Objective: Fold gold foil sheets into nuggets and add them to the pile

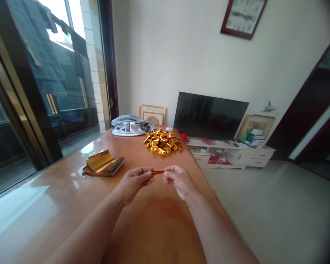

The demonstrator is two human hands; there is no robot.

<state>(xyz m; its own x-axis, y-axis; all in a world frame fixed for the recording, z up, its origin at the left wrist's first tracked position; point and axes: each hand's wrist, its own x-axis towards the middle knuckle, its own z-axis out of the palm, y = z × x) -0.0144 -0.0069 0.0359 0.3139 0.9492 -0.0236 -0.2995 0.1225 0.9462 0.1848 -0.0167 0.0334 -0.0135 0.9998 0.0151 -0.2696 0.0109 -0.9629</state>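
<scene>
- Gold, narrow strip of shiny, foil-like paper [157, 172]: held level between the two hands, just above the glossy orange-brown wooden table [154, 234]; twelve lies straight ahead of it.
- Left hand [139, 179]: thumb and fingertips pinched closed on the strip's nine o'clock end.
- Right hand [180, 179]: likewise pinched closed, on the three o'clock end.
- Heap of crinkled, folded gold foil pieces [163, 142]: twelve o'clock, on the table.
- Loose stack of flat gold paper sheets [103, 164]: just past nine o'clock, near the left hand.
- Rumpled pile of grey-blue and white cloth [130, 125]: eleven o'clock, towards the table's far end.
- Wide black flat-screen television [210, 115]: between one and two.
- Square brown-framed wall clock [244, 17]: one o'clock, high on the white wall [165, 47].
</scene>
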